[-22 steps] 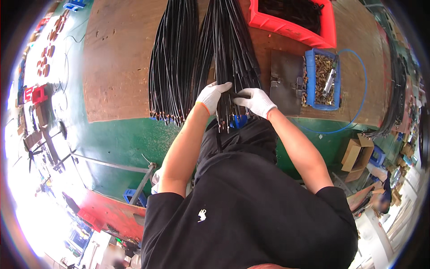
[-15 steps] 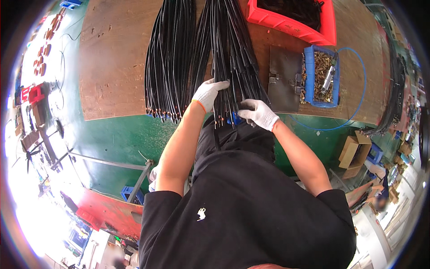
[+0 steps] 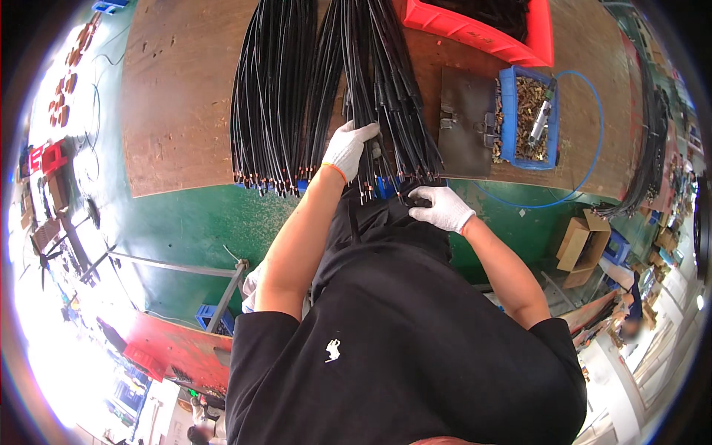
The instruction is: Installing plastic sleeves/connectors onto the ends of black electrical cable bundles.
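Note:
Long black cables [image 3: 271, 111] with stripped copper ends hang toward me over the near edge of the table. My left hand [image 3: 348, 150], in a white glove with an orange cuff, is closed around one bunch of black cables [image 3: 360, 81] just above its ends. Another group of cables [image 3: 400, 104], with thicker black sleeves along it, lies to the right of that bunch. My right hand [image 3: 445, 209], also gloved, is just below and right of those cable ends. Its thumb and forefinger are apart, and nothing shows between them.
A blue bin [image 3: 528, 156] of small brass-coloured metal pieces sits on the wooden table [image 3: 178, 111], a silver tool [image 3: 541, 122] with a blue hose on top. Beside it is a dark metal plate [image 3: 463, 126]. A red crate [image 3: 475, 33] holds black parts at the back.
My right hand has moved down and slightly right, away from the cables it was touching. My left hand keeps its hold. The whole view has shifted slightly.

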